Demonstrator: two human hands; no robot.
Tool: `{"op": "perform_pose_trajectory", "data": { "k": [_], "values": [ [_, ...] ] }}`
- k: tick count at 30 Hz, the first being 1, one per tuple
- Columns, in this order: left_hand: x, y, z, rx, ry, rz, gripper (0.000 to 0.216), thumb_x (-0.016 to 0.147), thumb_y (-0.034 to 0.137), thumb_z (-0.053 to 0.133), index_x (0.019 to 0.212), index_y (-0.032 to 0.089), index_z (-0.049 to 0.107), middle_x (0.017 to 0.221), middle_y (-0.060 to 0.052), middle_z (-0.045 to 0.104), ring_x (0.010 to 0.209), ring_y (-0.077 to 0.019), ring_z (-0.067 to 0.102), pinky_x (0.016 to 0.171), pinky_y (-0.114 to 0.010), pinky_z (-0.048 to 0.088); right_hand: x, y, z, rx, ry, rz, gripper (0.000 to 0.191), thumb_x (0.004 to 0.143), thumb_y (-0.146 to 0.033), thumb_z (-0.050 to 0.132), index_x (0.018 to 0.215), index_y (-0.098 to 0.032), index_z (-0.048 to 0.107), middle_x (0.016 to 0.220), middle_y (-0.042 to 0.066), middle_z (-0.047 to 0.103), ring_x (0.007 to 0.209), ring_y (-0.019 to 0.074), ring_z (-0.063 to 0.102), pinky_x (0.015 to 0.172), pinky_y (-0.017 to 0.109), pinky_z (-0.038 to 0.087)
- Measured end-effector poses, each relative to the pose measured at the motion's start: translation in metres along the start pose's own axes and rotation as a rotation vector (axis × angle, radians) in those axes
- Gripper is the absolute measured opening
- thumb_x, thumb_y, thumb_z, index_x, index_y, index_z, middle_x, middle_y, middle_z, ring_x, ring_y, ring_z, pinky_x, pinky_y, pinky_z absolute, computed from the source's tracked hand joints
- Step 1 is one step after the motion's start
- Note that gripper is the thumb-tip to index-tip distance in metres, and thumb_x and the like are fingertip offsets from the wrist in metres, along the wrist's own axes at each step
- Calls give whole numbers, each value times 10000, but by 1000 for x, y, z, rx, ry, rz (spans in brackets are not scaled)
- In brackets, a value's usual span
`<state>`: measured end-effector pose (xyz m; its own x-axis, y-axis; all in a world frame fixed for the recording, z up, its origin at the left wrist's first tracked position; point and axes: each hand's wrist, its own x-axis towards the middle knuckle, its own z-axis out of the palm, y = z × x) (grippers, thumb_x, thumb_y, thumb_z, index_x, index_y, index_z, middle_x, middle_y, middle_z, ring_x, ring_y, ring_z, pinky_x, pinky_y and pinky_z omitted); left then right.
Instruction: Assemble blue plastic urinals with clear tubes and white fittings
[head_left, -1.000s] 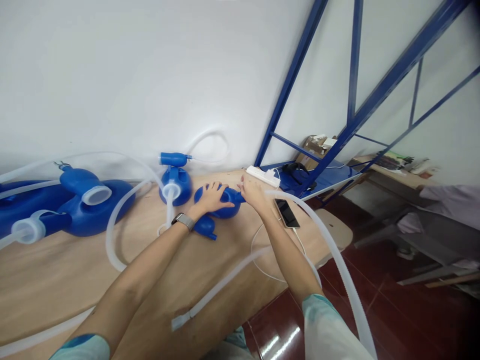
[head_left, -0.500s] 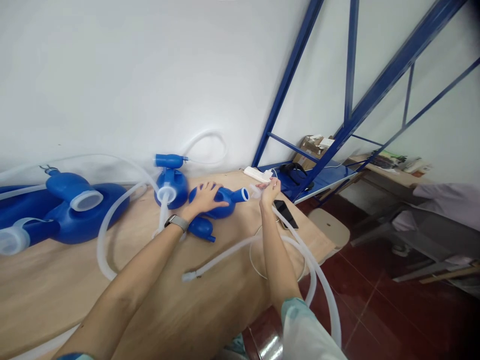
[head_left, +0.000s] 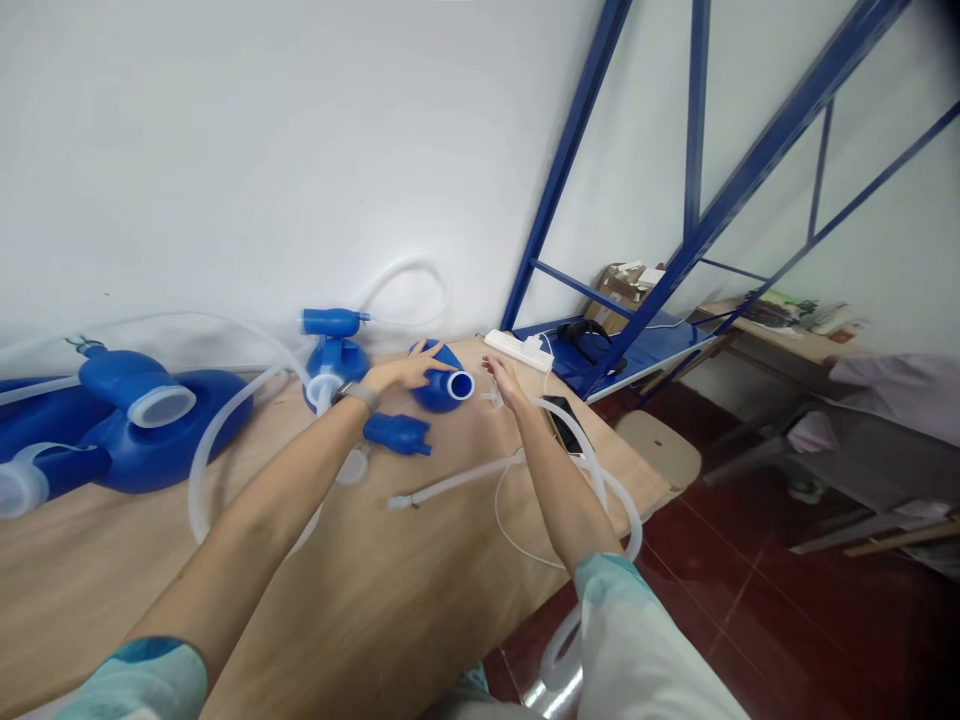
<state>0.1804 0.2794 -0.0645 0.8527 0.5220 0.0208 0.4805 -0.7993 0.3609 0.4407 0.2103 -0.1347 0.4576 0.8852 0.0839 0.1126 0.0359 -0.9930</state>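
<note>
My left hand grips a blue plastic vessel by its body, with the white-rimmed neck opening turned toward me. My right hand is just right of that opening, fingers pinched on the end of a translucent white hose that loops off the table edge. A small blue bulb part lies below my left wrist, which wears a watch. A thinner white tube lies across the wooden table between my arms.
Several more blue vessels with white hoses lie at the left against the wall. A white power strip and a phone with a cable sit at the table's right end. A blue metal rack and a stool stand beyond.
My left hand has lifted and turned the blue vessel so its neck faces me. My right hand, with the hose end, pulled away from the neck and has come back close to it.
</note>
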Motion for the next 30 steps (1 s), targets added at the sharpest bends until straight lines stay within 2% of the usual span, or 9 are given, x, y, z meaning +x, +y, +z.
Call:
{"op": "perform_pose_trajectory", "data": {
  "k": [4,8,10,13,16,19,22,25,30],
  "values": [
    [-3,15,-4,-16,154,43,711,744,15,527,1403,225,690,1603,-89,546,1582,-296,354,1308,-487,260,5,4,18,14,-53,-13,393,885,-572,675,947,-193,760,1104,108,799,1166,272,685,1080,403,504],
    [-27,46,-4,-14,429,-71,579,936,50,363,1466,119,587,1499,-192,572,1466,-309,468,1256,-545,337,12,9,38,4,-68,-44,414,871,-553,701,1060,-188,746,1166,101,777,1178,259,671,1087,389,499],
    [-47,70,8,-9,494,-87,521,1005,106,315,1461,123,568,1432,-200,592,1400,-315,509,1216,-553,379,17,11,42,-8,-65,-50,451,866,-540,720,1148,-188,726,1194,102,762,1181,256,668,1087,391,499],
    [-76,112,46,-17,385,14,398,1020,244,484,1391,226,628,1345,-124,651,1281,-276,592,1123,-442,479,21,12,44,-32,-55,-40,457,936,-514,675,1260,-191,683,1255,101,737,1180,241,672,1083,400,509],
    [-91,142,92,-48,201,68,600,869,288,733,1448,232,585,1473,-156,592,1353,-354,547,1106,-492,476,19,14,44,-77,-19,-19,426,1019,-477,621,1326,-183,639,1342,111,687,1186,242,672,1062,453,534],
    [-88,149,123,-146,91,7,500,923,158,606,1423,161,596,1304,-205,671,1245,-363,620,1056,-531,490,12,14,43,-161,5,28,429,1039,-481,616,1347,-183,624,1334,114,674,1154,251,679,1025,489,556],
    [-75,143,132,-317,115,-69,405,988,108,465,1345,166,647,1168,-183,713,1150,-335,671,1022,-512,512,2,13,39,-269,-7,83,414,1021,-518,610,1316,-231,651,1283,117,704,1178,281,668,1043,522,531],
    [-59,139,133,-557,194,-156,321,1021,163,497,1285,200,675,1183,-156,711,1155,-292,672,968,-417,550,-6,7,29,-380,2,140,406,947,-557,681,1237,-273,691,1324,138,699,1311,345,585,1092,591,462],
    [-37,152,140,-1011,224,-381,258,1080,364,542,1173,161,671,858,-33,654,648,-127,610,559,-239,512,-12,-22,4,-484,47,230,413,960,-501,719,1213,-175,694,1303,120,690,1231,314,639,1067,550,515]
  ]
}}
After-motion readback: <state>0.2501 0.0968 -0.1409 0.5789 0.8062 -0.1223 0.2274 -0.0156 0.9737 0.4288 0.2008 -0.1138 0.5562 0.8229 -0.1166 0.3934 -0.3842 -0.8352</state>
